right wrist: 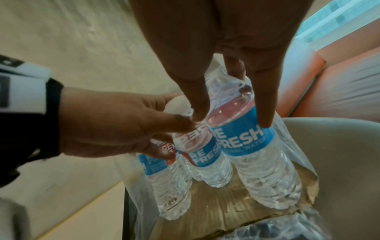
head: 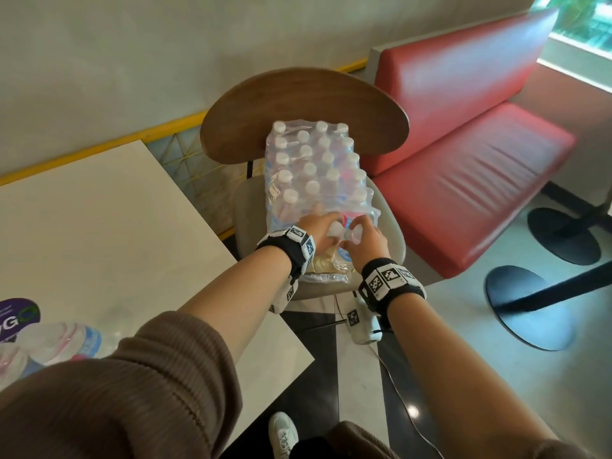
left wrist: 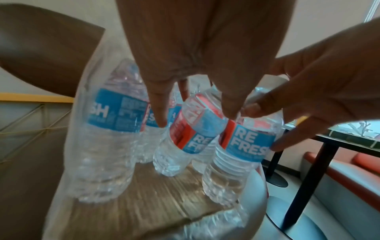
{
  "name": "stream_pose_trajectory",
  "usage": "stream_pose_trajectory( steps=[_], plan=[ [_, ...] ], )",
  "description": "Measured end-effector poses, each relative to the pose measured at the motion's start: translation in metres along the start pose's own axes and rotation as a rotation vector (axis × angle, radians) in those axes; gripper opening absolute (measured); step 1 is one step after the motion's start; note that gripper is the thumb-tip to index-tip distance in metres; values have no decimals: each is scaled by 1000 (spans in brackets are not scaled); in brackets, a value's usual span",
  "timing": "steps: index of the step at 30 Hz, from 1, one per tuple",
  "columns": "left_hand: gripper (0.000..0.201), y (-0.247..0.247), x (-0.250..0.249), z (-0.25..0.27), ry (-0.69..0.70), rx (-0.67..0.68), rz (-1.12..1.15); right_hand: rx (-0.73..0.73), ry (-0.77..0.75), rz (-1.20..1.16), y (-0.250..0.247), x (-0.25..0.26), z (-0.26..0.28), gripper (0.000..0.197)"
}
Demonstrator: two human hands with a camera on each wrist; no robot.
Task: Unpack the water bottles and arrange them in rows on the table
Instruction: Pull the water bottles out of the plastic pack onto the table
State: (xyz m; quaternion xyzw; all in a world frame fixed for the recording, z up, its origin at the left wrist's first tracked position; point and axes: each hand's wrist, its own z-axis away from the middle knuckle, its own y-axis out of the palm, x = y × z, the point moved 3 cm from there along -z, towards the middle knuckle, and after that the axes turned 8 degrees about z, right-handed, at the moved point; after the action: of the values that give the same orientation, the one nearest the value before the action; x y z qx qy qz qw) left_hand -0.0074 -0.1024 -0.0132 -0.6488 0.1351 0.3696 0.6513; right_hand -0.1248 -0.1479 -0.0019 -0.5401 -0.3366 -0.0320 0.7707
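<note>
Both hands in the torn end of the pack, each on a bottle.

The left hand (head: pixel 314 231) had its grip curled round the leaning bottle (left wrist: pixel 193 126) near the neck; the right hand (head: pixel 366 238) was clamped over the upright bottle (right wrist: pixel 246 138) beside it. The shrink-wrapped pack (head: pixel 318 167) stood on the chair (head: pixel 394 240), well apart from the counter (head: pixel 99 226). Judged risk: loose wrap could snag a bottle as it lifted, tipping its neighbours off the cardboard tray (right wrist: pixel 222 206), or wet-slick plastic could slip from fingers.
</note>
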Motion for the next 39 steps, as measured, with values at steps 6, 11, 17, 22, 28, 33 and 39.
stream_pose_trajectory(
  steps=[6,11,17,22,28,33,39],
  plan=[
    [14,-30,20,73,-66,-186,309,96,-177,96,-15,34,24,30],
    [17,-70,61,195,-199,-319,325,257,-436,197,12,105,66,27],
    [19,-91,109,340,-411,-309,178,598,-719,248,110,185,132,26],
    [21,-83,139,420,-630,-395,138,769,-863,356,173,213,184,29],
    [22,-91,161,450,-789,-625,191,806,-943,333,202,230,215,38],
    [48,-89,164,462,-869,-611,159,796,-901,295,187,229,211,54],
    [38,-131,86,414,-575,-781,-310,452,-554,247,86,174,99,30]
  ],
)
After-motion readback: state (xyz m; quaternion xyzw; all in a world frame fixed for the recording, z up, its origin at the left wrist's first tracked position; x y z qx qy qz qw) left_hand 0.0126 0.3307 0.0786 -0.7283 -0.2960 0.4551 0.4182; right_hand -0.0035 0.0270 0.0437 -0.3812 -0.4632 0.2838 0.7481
